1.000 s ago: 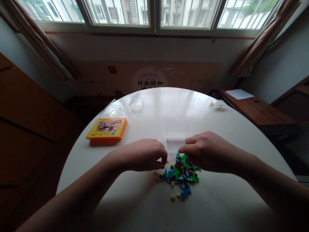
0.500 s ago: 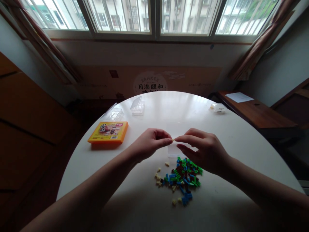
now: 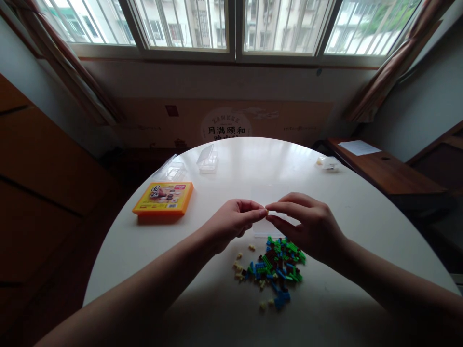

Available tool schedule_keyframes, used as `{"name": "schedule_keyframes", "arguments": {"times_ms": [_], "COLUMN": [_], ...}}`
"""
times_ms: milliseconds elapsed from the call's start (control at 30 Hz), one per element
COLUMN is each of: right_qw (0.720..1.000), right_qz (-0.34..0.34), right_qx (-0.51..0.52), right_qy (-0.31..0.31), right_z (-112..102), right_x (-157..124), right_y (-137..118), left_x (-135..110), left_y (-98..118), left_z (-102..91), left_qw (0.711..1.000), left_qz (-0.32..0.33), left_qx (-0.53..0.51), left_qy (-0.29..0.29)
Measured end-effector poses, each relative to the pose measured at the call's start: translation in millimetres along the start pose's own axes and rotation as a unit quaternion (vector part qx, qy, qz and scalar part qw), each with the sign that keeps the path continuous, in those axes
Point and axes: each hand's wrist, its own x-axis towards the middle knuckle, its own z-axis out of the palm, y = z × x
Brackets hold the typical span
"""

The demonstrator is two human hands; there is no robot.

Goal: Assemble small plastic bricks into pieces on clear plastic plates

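Above the middle of the table, my left hand (image 3: 240,217) pinches a tiny pale yellow building brick (image 3: 266,212) between thumb and forefinger. From the other side, the thumb and forefinger of my right hand (image 3: 307,216) close on the same brick; its exact shape is mostly hidden by the fingertips. Below the hands lies a loose heap of small green, blue and brown building bricks (image 3: 278,262). Several pale yellow bricks (image 3: 238,270) are scattered at its left side. A clear flat plastic sheet or lid (image 3: 265,234) lies under the hands, partly covered by them.
On the left of the round white table (image 3: 144,260) sits an orange box (image 3: 164,197) with a yellow printed label. Behind it are two open clear plastic cases (image 3: 208,161). A small clear bag (image 3: 328,164) lies at the back right, near a brown desk (image 3: 390,166).
My left hand has shifted slightly right. My right thumb has come up to meet the brick, so the fingertips of both hands now close around it.
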Motion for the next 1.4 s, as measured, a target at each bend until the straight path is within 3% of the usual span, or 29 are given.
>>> {"name": "schedule_keyframes", "arguments": {"times_ms": [67,133,200,267,333,600,1033,1400], "right_qw": [1.0,0.998,0.993,0.985,0.977,0.957,0.971,0.961], "right_qz": [0.01,0.036,0.068,0.09,0.1,0.114,0.076,0.068], "right_qx": [-0.011,-0.025,-0.04,-0.055,-0.071,-0.098,-0.059,-0.09], "right_qy": [-0.009,-0.035,-0.083,-0.137,-0.175,-0.247,-0.22,-0.251], "right_z": [1,4,8,12,16,24,16,16], "right_x": [0,0,-1,-2,-1,9,1,4], "right_y": [2,6,11,16,20,24,25,24], "left_x": [1,3,5,8,10,12,13,13], "left_y": [0,-1,-3,-6,-9,-10,-10,-11], "left_z": [-3.3,-8.0,-13.5,-18.4,-21.5,-21.0,-21.8,-23.4], "left_qw": [0.997,0.974,0.917,0.856,0.83,0.824,0.817,0.813], "left_qz": [0.03,0.088,0.148,0.168,0.157,0.114,0.101,0.1], "left_qx": [0.071,0.197,0.349,0.458,0.505,0.538,0.556,0.562], "left_qy": [0.018,0.061,0.125,0.171,0.178,0.137,0.116,0.112]}}
